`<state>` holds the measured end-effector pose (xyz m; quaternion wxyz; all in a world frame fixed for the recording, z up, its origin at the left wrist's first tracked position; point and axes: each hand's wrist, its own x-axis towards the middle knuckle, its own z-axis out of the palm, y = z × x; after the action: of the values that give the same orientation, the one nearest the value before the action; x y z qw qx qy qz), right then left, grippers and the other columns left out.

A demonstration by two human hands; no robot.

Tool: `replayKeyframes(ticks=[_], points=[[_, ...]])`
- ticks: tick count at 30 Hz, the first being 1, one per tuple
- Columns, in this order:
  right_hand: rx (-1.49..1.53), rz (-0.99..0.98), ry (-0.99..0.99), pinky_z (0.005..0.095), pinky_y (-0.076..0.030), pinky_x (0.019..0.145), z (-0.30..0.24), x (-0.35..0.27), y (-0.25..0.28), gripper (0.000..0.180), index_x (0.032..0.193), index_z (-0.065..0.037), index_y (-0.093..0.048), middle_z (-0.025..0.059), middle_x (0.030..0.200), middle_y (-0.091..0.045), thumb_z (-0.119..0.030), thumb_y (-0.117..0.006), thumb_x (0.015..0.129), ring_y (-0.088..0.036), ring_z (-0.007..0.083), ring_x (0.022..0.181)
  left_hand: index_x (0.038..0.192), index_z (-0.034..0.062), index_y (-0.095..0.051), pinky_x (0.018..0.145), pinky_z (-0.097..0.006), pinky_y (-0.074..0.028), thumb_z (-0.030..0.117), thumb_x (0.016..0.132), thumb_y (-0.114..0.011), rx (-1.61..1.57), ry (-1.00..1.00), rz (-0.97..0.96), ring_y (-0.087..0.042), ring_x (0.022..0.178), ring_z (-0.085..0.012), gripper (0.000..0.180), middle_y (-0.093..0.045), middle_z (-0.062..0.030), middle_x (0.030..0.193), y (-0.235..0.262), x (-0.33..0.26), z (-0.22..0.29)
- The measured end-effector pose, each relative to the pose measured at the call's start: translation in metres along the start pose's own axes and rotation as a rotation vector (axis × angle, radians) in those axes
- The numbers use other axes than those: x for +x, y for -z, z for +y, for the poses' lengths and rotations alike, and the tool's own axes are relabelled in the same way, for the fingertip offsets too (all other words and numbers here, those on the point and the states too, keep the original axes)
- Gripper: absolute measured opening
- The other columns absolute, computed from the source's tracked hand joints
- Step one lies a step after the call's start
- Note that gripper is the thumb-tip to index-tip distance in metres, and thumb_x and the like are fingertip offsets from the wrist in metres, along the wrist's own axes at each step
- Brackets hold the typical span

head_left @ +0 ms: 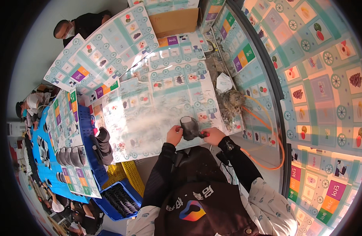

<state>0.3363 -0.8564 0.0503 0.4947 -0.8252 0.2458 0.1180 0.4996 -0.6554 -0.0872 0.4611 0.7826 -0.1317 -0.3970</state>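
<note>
A dark grey, hollow, cup-like piece is held up over the near edge of the printed worktable. Its round opening faces up and shows pale. My left hand is closed on its left side. On the other side, my right hand is closed round a small tool with a red handle. The tool's dark front end meets the piece's lower right side, but its tip is hard to make out. White dust lies over the tabletop beyond my hands.
Similar dark pieces stack by a blue crate on the left. Below stand a yellow basket and a blue bin of dark parts. An orange hose loops at right. Other people work at far left.
</note>
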Motion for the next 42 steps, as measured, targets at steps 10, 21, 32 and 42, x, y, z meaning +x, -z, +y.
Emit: replayKeyframes(ticks=[10, 21, 32, 42], points=[[-0.077, -0.047, -0.040, 0.0482, -0.051, 0.084, 0.001, -0.009, 0.000, 0.036, 0.110, -0.006, -0.070, 0.0252, 0.097, -0.069, -0.020, -0.062, 0.078, -0.064, 0.0449, 0.097, 0.121, -0.0012, -0.064, 0.066, -0.032, -0.058, 0.020, 0.095, -0.068, 0.017, -0.019, -0.018, -0.071, 0.077, -0.0183, 0.034, -0.072, -0.0107, 0.092, 0.000, -0.002, 0.001], [-0.164, -0.007, -0.064, 0.0509, -0.051, 0.086, 0.010, -0.015, -0.007, 0.035, 0.107, -0.005, -0.071, 0.0254, 0.095, -0.069, -0.020, -0.061, 0.077, -0.064, 0.0451, 0.096, 0.116, -0.0016, -0.064, 0.065, -0.031, -0.055, 0.025, 0.090, -0.077, 0.086, -0.075, -0.003, -0.070, 0.072, -0.0170, 0.040, -0.072, -0.0096, 0.087, -0.006, -0.005, 0.014], [-0.263, 0.066, -0.069, 0.0504, -0.052, 0.073, 0.010, -0.018, -0.005, 0.027, 0.102, -0.004, -0.067, 0.0223, 0.085, -0.069, -0.019, -0.061, 0.079, -0.066, 0.0431, 0.085, 0.104, -0.0019, -0.065, 0.067, -0.034, -0.056, 0.028, 0.086, -0.080, 0.204, -0.166, 0.110, -0.073, 0.072, -0.0202, 0.038, -0.073, -0.0118, 0.084, -0.014, -0.002, 0.018], [0.248, -0.003, -0.203, 0.0376, -0.050, 0.060, -0.008, 0.016, -0.017, 0.031, 0.104, 0.000, -0.070, 0.0129, 0.071, -0.067, -0.020, -0.063, 0.081, -0.064, 0.0232, 0.061, 0.102, 0.0009, -0.072, 0.077, -0.040, -0.057, 0.026, 0.087, -0.075, 0.219, -0.032, 0.146, -0.073, 0.085, -0.0303, 0.029, -0.076, -0.0146, 0.090, 0.007, 0.011, -0.015]])
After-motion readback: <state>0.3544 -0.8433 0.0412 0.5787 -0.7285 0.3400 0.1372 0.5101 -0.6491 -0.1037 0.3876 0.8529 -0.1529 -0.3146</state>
